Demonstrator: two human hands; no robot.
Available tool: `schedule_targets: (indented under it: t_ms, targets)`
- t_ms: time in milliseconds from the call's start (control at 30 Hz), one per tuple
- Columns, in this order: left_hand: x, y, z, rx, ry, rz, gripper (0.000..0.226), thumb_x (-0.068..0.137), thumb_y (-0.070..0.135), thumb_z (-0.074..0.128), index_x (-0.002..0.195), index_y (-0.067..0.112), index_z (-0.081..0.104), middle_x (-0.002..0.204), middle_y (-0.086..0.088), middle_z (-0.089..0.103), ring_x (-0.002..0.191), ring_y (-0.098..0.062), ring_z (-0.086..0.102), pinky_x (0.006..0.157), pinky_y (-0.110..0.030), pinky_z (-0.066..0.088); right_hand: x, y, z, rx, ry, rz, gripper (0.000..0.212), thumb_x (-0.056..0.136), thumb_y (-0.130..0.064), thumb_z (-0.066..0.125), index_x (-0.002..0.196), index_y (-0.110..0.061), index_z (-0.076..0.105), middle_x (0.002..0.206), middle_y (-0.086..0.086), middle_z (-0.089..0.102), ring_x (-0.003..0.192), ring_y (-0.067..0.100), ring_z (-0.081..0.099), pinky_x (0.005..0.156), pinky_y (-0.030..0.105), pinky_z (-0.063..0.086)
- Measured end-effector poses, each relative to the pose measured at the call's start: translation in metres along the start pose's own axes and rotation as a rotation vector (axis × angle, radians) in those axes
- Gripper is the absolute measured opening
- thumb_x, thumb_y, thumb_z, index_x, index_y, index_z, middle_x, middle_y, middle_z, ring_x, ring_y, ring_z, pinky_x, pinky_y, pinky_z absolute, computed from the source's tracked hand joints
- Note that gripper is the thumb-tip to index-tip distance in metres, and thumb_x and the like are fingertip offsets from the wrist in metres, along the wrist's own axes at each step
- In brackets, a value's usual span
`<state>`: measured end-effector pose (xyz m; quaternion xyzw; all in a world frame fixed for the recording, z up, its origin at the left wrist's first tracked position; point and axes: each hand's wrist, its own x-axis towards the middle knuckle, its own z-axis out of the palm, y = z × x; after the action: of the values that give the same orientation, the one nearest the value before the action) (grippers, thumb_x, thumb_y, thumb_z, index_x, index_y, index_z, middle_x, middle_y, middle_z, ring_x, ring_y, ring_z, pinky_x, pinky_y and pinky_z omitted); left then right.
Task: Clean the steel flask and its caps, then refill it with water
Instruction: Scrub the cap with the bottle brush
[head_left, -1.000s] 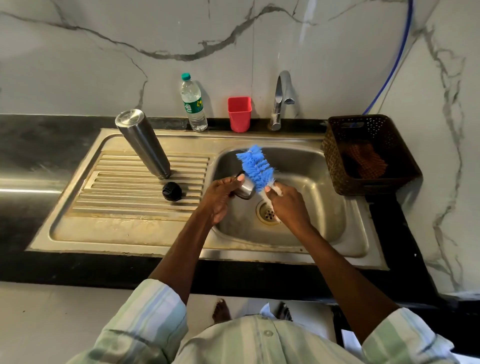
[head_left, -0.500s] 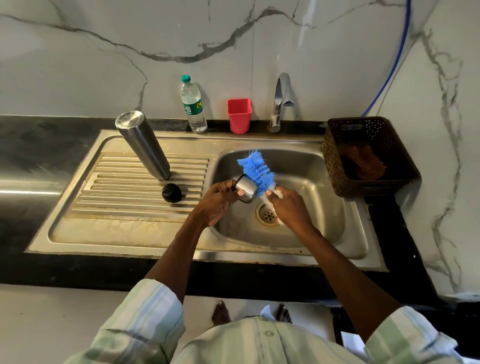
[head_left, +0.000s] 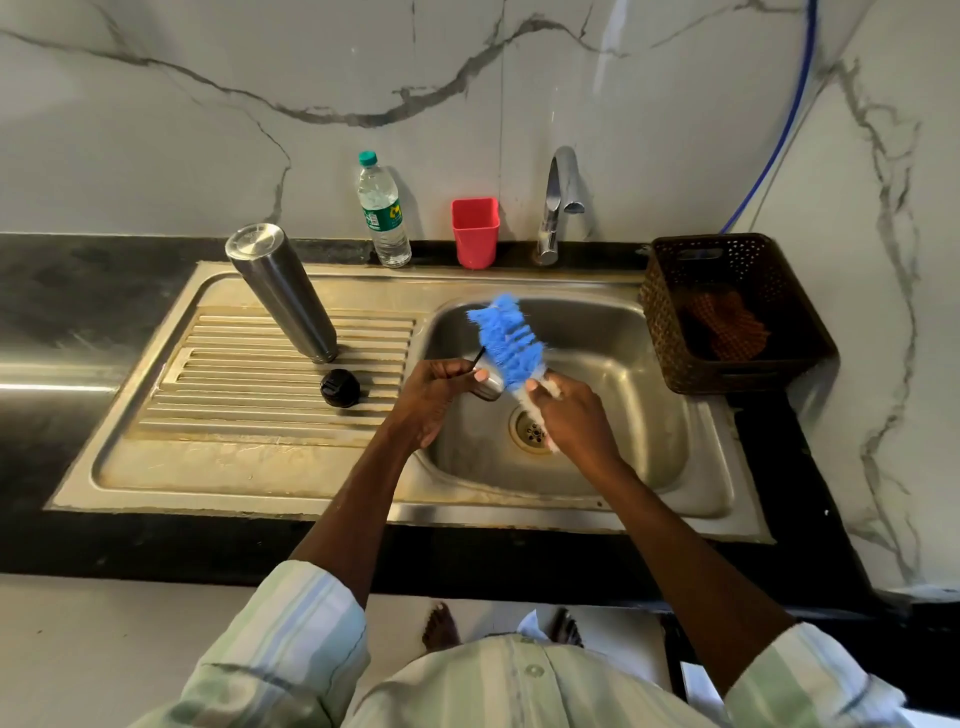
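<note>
The steel flask (head_left: 283, 293) stands upside down on the ribbed drainboard, leaning slightly. A black inner cap (head_left: 340, 387) lies on the ribs just in front of it. Over the sink bowl (head_left: 623, 364), my left hand (head_left: 434, 400) grips the small steel cup cap (head_left: 491, 383). My right hand (head_left: 574, 421) holds the white handle of a blue bottle brush (head_left: 506, 338), whose bristles press against the cap's right side. The cap's opening is hidden from me.
A plastic water bottle (head_left: 382, 213), a red cup (head_left: 475, 231) and the tap (head_left: 558, 202) line the back edge. A brown basket (head_left: 727, 312) with a cloth sits right of the bowl. The drain (head_left: 530, 430) lies below my hands.
The brush has shifted a little against the steel cap, and my left hand has turned the cap slightly. The flask and the black cap have stayed put.
</note>
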<state>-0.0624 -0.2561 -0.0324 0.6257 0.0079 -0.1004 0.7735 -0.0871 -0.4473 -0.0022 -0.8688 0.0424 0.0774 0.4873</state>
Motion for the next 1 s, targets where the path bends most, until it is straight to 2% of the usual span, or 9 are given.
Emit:
schedule_targets:
  t_ms: [67, 200, 333, 467, 633, 733, 833, 933, 1000]
  targets:
    - [-0.002, -0.005, -0.002, 0.009, -0.032, 0.016, 0.013, 0.084, 0.013, 0.07, 0.092, 0.005, 0.076, 0.091, -0.009, 0.075, 0.095, -0.019, 0.068, 0.086, -0.026, 0.05, 0.005, 0.002, -0.004, 0.0, 0.021, 0.059, 0.028, 0.096, -0.038, 0.053, 0.116, -0.025, 0.066, 0.107, 0.003, 0.071, 0.101, 0.026, 0.064, 0.086, 0.039, 0.051]
    - [-0.003, -0.006, -0.011, -0.053, -0.044, 0.052, 0.015, 0.087, 0.013, 0.067, 0.097, 0.004, 0.075, 0.098, -0.012, 0.074, 0.1, -0.024, 0.068, 0.092, -0.031, 0.049, -0.008, -0.003, -0.001, -0.028, 0.011, -0.097, 0.03, 0.096, -0.037, 0.052, 0.123, -0.028, 0.063, 0.107, -0.001, 0.072, 0.098, 0.022, 0.064, 0.085, 0.038, 0.052]
    - [-0.005, -0.005, -0.008, -0.106, -0.072, 0.027, 0.017, 0.09, 0.007, 0.061, 0.104, -0.001, 0.069, 0.097, -0.007, 0.074, 0.098, -0.017, 0.068, 0.086, -0.024, 0.052, 0.001, -0.001, -0.002, 0.086, 0.031, 0.055, 0.023, 0.094, -0.037, 0.056, 0.111, -0.027, 0.069, 0.093, -0.002, 0.07, 0.086, 0.026, 0.067, 0.08, 0.048, 0.056]
    - [-0.004, -0.008, -0.011, -0.144, -0.049, 0.038, 0.012, 0.091, 0.008, 0.064, 0.098, 0.005, 0.074, 0.1, -0.009, 0.074, 0.1, -0.019, 0.068, 0.089, -0.026, 0.053, -0.009, -0.006, 0.003, 0.072, 0.001, -0.05, 0.026, 0.095, -0.035, 0.055, 0.117, -0.029, 0.068, 0.096, -0.006, 0.072, 0.085, 0.013, 0.065, 0.076, 0.03, 0.052]
    - [-0.004, -0.005, -0.008, -0.221, -0.054, 0.027, 0.013, 0.087, 0.01, 0.067, 0.097, 0.004, 0.071, 0.094, -0.007, 0.072, 0.096, -0.017, 0.066, 0.088, -0.026, 0.053, 0.003, -0.003, -0.003, 0.155, 0.014, 0.106, 0.019, 0.095, -0.034, 0.058, 0.099, -0.021, 0.071, 0.082, -0.003, 0.07, 0.078, 0.02, 0.066, 0.073, 0.037, 0.055]
    - [-0.002, -0.001, -0.01, -0.228, -0.019, 0.021, 0.01, 0.089, 0.007, 0.064, 0.091, 0.008, 0.075, 0.092, -0.006, 0.073, 0.093, -0.015, 0.067, 0.088, -0.024, 0.054, -0.003, -0.004, -0.001, 0.196, -0.004, 0.081, 0.013, 0.095, -0.034, 0.058, 0.091, -0.028, 0.069, 0.076, -0.002, 0.067, 0.061, 0.017, 0.062, 0.053, 0.027, 0.048]
    - [-0.005, 0.001, -0.005, -0.184, -0.026, 0.006, 0.019, 0.093, 0.0, 0.058, 0.086, 0.009, 0.074, 0.086, -0.004, 0.071, 0.088, -0.013, 0.067, 0.085, -0.022, 0.053, 0.001, 0.003, 0.001, 0.237, -0.018, 0.142, 0.017, 0.092, -0.037, 0.059, 0.093, -0.025, 0.071, 0.078, 0.002, 0.07, 0.064, 0.019, 0.063, 0.06, 0.036, 0.052]
    - [-0.005, 0.003, 0.006, -0.187, 0.036, -0.033, 0.031, 0.096, 0.002, 0.055, 0.077, 0.013, 0.076, 0.08, -0.002, 0.072, 0.083, -0.012, 0.068, 0.08, -0.024, 0.054, 0.001, 0.005, 0.0, 0.232, -0.01, 0.145, 0.014, 0.095, -0.034, 0.058, 0.093, -0.026, 0.069, 0.086, 0.008, 0.072, 0.064, 0.016, 0.064, 0.056, 0.025, 0.048]
    - [-0.002, 0.006, 0.009, -0.118, 0.09, -0.041, 0.028, 0.095, 0.013, 0.061, 0.071, 0.015, 0.074, 0.079, -0.004, 0.073, 0.079, -0.016, 0.068, 0.076, -0.027, 0.055, -0.002, 0.003, 0.0, 0.191, -0.013, 0.076, 0.013, 0.095, -0.034, 0.057, 0.098, -0.029, 0.069, 0.082, 0.0, 0.071, 0.061, 0.011, 0.062, 0.053, 0.018, 0.046]
